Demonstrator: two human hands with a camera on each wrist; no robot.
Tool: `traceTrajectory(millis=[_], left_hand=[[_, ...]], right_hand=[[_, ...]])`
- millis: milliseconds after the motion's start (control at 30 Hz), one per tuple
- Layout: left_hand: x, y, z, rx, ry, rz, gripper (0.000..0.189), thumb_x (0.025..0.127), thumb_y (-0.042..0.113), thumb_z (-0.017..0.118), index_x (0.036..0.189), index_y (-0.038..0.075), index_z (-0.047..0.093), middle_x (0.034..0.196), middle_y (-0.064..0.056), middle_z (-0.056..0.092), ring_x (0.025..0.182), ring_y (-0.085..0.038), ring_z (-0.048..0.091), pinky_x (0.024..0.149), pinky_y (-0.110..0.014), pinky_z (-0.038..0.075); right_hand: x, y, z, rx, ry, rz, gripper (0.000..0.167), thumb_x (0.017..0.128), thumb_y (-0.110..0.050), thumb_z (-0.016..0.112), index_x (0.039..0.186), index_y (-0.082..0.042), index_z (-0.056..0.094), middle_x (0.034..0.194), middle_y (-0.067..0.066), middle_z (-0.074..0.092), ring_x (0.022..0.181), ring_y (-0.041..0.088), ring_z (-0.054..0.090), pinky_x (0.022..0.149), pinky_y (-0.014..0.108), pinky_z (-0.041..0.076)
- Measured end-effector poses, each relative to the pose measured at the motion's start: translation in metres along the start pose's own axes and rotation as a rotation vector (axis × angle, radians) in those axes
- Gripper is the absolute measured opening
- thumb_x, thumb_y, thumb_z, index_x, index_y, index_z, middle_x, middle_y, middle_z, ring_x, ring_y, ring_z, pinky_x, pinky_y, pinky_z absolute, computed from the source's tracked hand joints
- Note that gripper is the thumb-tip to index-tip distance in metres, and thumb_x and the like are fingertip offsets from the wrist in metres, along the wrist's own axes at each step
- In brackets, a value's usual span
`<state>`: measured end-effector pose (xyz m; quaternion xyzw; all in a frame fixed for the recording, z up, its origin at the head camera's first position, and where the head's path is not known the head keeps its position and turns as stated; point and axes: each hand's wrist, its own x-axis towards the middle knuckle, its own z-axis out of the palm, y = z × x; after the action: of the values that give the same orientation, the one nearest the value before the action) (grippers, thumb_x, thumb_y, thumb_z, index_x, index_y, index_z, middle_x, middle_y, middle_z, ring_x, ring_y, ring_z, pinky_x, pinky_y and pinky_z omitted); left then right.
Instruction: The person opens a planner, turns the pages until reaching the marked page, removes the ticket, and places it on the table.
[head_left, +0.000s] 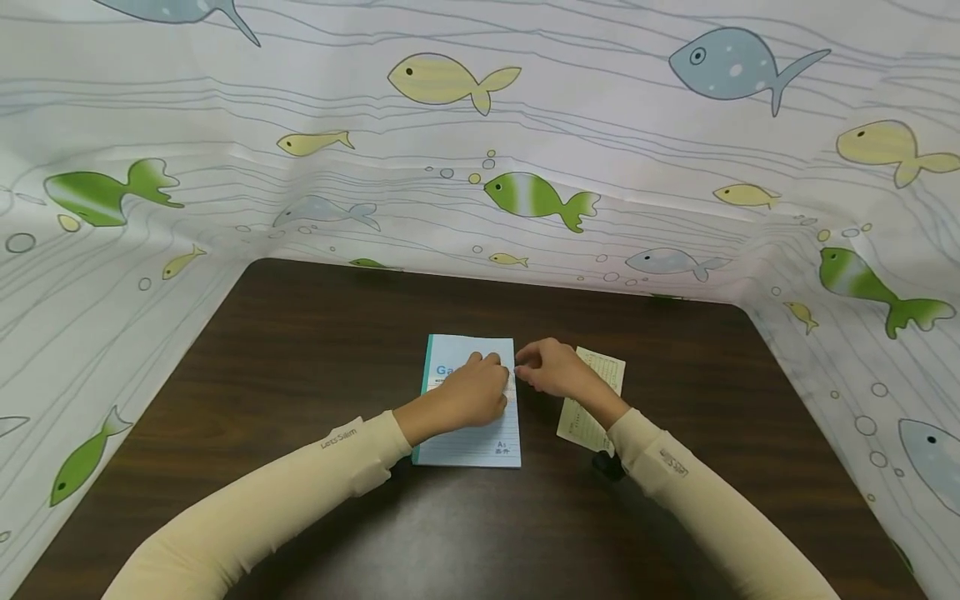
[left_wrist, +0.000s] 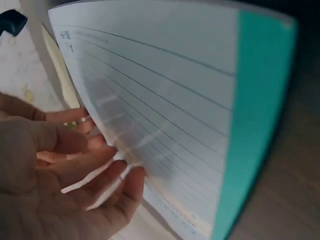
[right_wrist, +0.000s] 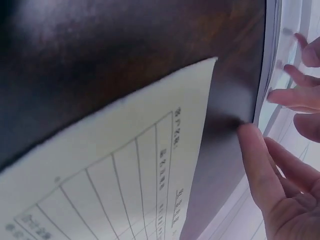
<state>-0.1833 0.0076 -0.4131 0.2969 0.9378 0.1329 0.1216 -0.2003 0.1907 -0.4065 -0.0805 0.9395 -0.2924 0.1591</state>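
A light-blue lined notebook (head_left: 468,446) with a green spine strip (left_wrist: 260,110) lies closed on the dark table. Fingertips of my left hand (head_left: 471,393) touch its cover near the right edge, the fingers loosely bent. My right hand (head_left: 553,368) is just off that edge, with thumb and fingers apart. In the right wrist view, one fingertip (right_wrist: 250,132) of it is at the notebook's page edge (right_wrist: 267,65); whether it touches is unclear. Under the right wrist lies a cream printed slip (head_left: 581,421) with ruled columns, partly hidden by the forearm.
A dark wood-grain table (head_left: 315,333) carries everything. White fish-patterned sheeting (head_left: 630,167) walls it at the back and both sides. Beneath the right cuff shows a small black object (head_left: 607,465), its kind unclear.
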Motion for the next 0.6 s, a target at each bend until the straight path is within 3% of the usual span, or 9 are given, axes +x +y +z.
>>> traceTrajectory(millis=[167,300,367,600], left_hand=[[-0.008,-0.011,-0.005,-0.189,-0.015,0.043,0.043,0.103,0.009,0.062,0.143,-0.007,0.062,0.141,-0.023,0.066,0.129,-0.042,0.062,0.104,-0.051,0.059],[-0.014,-0.02,-0.01,-0.277,0.023,0.035,0.046,0.108,0.012,0.057,0.15,-0.007,0.055,0.155,-0.024,0.058,0.146,-0.045,0.054,0.12,-0.056,0.052],[-0.017,-0.023,-0.012,-0.264,0.071,0.029,0.047,0.11,0.015,0.055,0.151,-0.007,0.053,0.159,-0.025,0.054,0.151,-0.044,0.049,0.125,-0.057,0.047],[-0.029,-0.033,-0.023,-0.079,0.233,-0.024,0.058,0.116,0.032,0.048,0.162,-0.002,0.041,0.173,-0.025,0.033,0.164,-0.046,0.024,0.132,-0.065,0.029]], right_hand=[[-0.002,-0.001,0.002,-0.018,0.004,-0.075,0.038,0.106,-0.021,0.066,0.137,0.0,0.07,0.119,0.017,0.078,0.103,0.029,0.075,0.082,0.04,0.065],[-0.003,-0.001,0.002,-0.001,0.01,-0.126,0.041,0.107,-0.02,0.064,0.142,0.003,0.066,0.128,0.021,0.076,0.115,0.035,0.075,0.092,0.047,0.067],[-0.004,-0.001,0.002,-0.001,0.007,-0.14,0.044,0.108,-0.022,0.063,0.145,0.002,0.063,0.136,0.022,0.073,0.124,0.038,0.072,0.099,0.052,0.065],[-0.01,-0.003,0.001,-0.035,0.052,-0.18,0.053,0.112,-0.03,0.056,0.156,-0.001,0.053,0.159,0.023,0.055,0.15,0.044,0.052,0.122,0.065,0.047]])
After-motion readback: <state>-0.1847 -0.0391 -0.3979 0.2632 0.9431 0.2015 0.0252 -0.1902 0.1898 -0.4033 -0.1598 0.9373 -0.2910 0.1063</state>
